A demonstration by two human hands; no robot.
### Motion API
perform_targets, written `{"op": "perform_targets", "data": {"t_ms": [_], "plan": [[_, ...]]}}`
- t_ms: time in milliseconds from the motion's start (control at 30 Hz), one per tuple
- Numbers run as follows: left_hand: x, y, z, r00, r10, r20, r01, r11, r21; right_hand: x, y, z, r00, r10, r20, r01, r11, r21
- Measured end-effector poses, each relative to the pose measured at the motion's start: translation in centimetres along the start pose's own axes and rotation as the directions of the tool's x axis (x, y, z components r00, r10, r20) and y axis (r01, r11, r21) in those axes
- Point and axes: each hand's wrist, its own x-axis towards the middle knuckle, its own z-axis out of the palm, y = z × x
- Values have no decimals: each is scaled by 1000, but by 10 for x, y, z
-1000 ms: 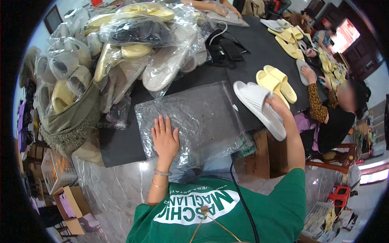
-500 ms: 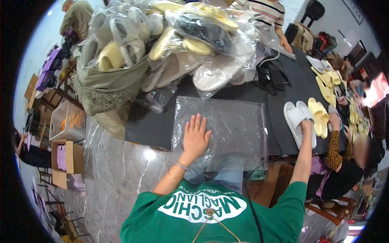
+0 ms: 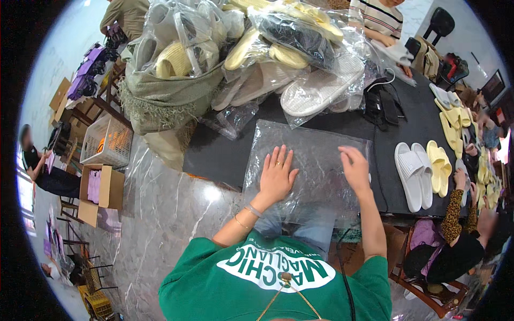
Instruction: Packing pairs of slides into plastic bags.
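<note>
Clear plastic bag (image 3: pixel 317 156), wrinkled, lying flat on black table (image 3: pixel 214 155), near edge overhanging

Flat clear plastic bag (image 3: pixel 321 160) on black-topped table (image 3: pixel 214 160). Bare left hand (image 3: pixel 277 175) spread on bag's left part; bare right hand (image 3: pixel 355 170) over its right part, contact unclear. Pale-grey ribbed slide sandals (image 3: pixel 408 174) right of bag; plastic-wrapped slipper heap (image 3: pixel 321 90) beyond it

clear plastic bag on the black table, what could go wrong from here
The clear plastic bag overhangs the near edge of the black table, so it might slip off if the left hand lifts.
The light grey slide sandals have their heels near that edge and could be knocked down.
The heap of bagged slippers might slump onto the bag.
</note>
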Motion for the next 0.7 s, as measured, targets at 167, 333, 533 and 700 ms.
{"op": "perform_targets", "data": {"t_ms": [167, 333, 533, 700], "plan": [[32, -10, -42, 988, -104, -117, 30, 859, -511, -11, 36, 48, 998, 1, -59, -12, 983, -182], [155, -81, -107, 736, 38, -676, -57, 998, -7, -10, 35, 53, 992, -70, -102, 46, 974, -221], [239, -163, -139, 899, 3, -437, 50, 993, 110, -10, 33, 53, 992, -58, -111, 39, 985, -169], [289, -146, -223, 863, 10, -505, 162, 942, 294, -9, 31, 51, 989, -69, -129, 49, 987, -150]]}}
